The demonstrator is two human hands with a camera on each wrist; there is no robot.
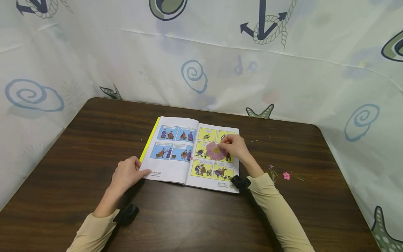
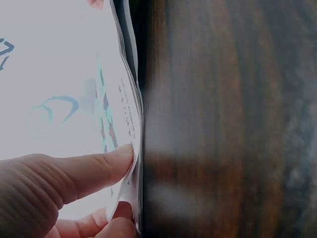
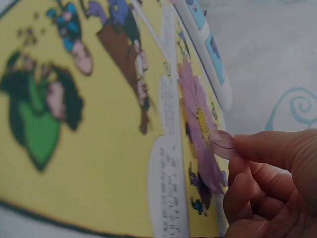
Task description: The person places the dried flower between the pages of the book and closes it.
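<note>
An open comic book lies on the table, with blue panels on its left page and yellow panels on its right. My left hand is at the book's lower left corner; in the left wrist view its thumb lies on top of the page edge and the fingers are beneath, pinching the paper. Over the right page, my right hand pinches a flat pinkish-purple flower with a yellow centre. The right wrist view shows thumb and forefinger on one petal of it, close against the page.
To the right of the book, a small bright pink flower and a thin stem with tiny purple blossoms lie on the dark wooden table. Small plant bits are scattered behind them. A printed white curtain hangs along the table's back and sides.
</note>
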